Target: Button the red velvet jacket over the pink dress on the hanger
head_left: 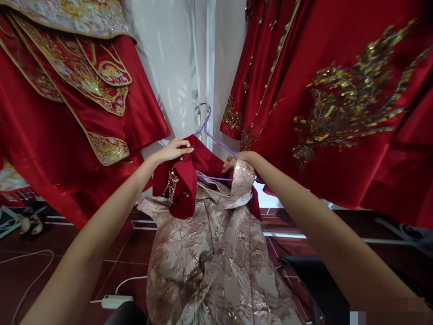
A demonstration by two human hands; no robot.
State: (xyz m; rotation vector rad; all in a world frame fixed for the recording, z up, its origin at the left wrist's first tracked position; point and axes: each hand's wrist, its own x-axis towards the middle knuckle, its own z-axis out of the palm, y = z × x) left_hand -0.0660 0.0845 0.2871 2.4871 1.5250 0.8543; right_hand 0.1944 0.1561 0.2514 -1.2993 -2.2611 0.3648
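A purple wire hanger [219, 143] hangs from a hook on a white upright. On it sit a dark red garment [184, 183] with a beaded tassel ornament and a pale pink-gold brocade dress [216, 253]. My left hand [176, 150] pinches the red garment at the hanger's left shoulder. My right hand [241, 158] is at the hanger's right shoulder, its fingers curled at the dress's shoulder piece, which partly hides them. The dress's left shoulder droops off the hanger, below the red cloth.
Embroidered red gowns hang at left [145, 99] and right [338, 171]. A black chair [304, 266] stands at lower right. A white power strip [117, 301] with cables and a pair of shoes [32, 224] lie on the dark red tiled floor [125, 253].
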